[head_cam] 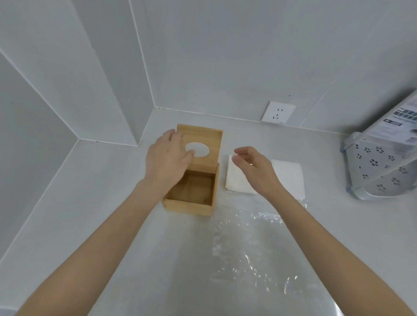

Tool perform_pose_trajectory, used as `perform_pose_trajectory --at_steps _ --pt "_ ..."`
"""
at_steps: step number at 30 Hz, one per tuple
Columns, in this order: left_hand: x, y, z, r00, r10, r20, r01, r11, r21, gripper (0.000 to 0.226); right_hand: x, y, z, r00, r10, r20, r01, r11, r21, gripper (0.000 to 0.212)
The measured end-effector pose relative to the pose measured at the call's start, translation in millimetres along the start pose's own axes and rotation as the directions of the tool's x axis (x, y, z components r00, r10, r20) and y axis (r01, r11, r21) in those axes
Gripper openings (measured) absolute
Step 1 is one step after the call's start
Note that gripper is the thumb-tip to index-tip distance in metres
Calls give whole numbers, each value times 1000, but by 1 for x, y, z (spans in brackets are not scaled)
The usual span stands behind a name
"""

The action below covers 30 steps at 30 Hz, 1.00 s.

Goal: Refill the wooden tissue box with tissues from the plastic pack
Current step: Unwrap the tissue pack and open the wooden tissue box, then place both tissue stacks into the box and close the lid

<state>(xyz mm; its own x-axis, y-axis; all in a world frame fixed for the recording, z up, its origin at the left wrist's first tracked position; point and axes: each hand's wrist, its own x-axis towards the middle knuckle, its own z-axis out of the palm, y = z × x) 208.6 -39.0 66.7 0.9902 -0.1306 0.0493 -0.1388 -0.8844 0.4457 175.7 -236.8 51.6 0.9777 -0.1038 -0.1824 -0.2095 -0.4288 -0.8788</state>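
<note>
Hands, two: left hand [168, 156] flat on one wooden box's lid [204, 148], right hand [252, 166] loosely curled, empty, above one tissue stack [288, 177].

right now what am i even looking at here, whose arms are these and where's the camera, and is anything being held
There is one picture, taken by a wide-angle camera worn on a person's head, looking forward and down, so the two bare arms are the wearer's own. No machine is involved.

The left hand rests on the sliding lid of a wooden tissue box. The lid is pushed partly back and the part of the box that shows is empty. The right hand hovers open above a stack of white tissues lying beside the box, holding nothing. Clear plastic wrap lies on the grey counter nearer the person. At the far right stands a white perforated rack, with a wall socket behind.
</note>
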Motion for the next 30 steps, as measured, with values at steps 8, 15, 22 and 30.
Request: perform_pose_trajectory --at_steps 8,15,22,30 --pt "-95 31 69 913 369 172 -299 894 -333 32 -99 75 -9 999 -10 -40 3 984 -180 13" --pt "-145 13 134 772 365 520 -256 928 -271 49 -153 155 11 990 13 142 46 915 -401 37" --pt "-155 8 144 757 386 528 -293 922 -254 51 -164 172 15 988 -13 156 82 891 -446 44" --pt "-158 13 149 804 361 473 -260 928 -267 33 -164 174 17 997 -45 58 63 932 -357 22"
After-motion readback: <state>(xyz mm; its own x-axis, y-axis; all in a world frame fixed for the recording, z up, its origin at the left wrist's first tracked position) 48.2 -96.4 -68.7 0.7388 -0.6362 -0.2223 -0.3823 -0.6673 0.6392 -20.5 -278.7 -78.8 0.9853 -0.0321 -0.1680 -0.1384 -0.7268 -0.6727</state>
